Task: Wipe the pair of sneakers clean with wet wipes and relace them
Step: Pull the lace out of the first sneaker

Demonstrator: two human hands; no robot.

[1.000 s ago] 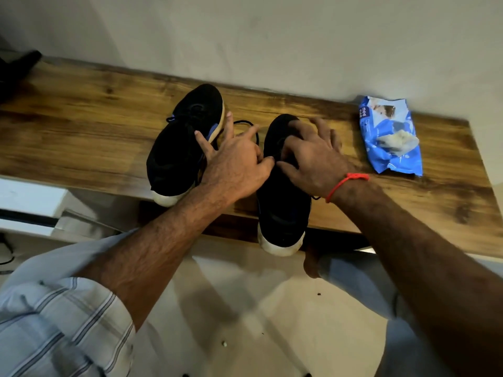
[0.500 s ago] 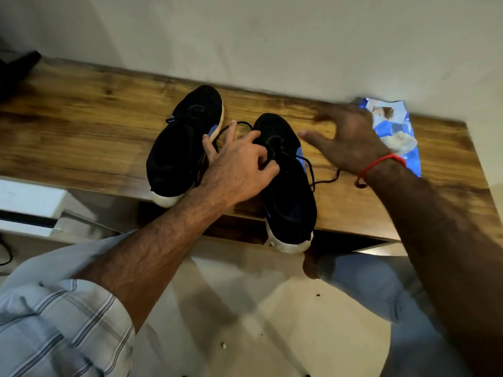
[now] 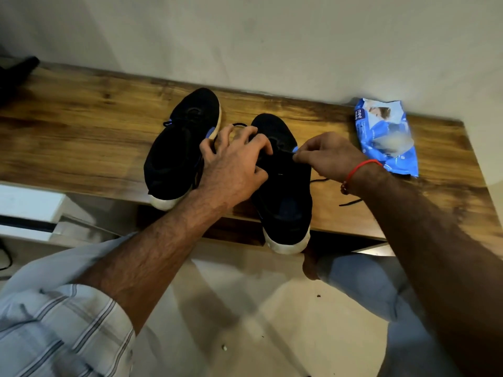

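Two black sneakers with white soles sit on the wooden worktop (image 3: pixel 81 137), side by side near the middle of its front edge. The left sneaker (image 3: pixel 177 153) lies with its long axis running from the front edge toward the wall, tilted a little to the right at the far end; its white end just reaches the front edge. The right sneaker (image 3: pixel 283 191) runs the same front-to-back way, and its white end hangs out over the front edge.

The left hand (image 3: pixel 234 170) rests on the near side of the right sneaker, fingers spread and bent over the lacing area; whether they grip anything cannot be told. The right hand (image 3: pixel 326 156) pinches the black shoelace (image 3: pixel 351 201) between thumb and fingertips just above the sneaker's right side; the lace's loose end trails on the worktop to the right.

A blue pack of wet wipes (image 3: pixel 386 137) lies near the back right corner, against the wall.
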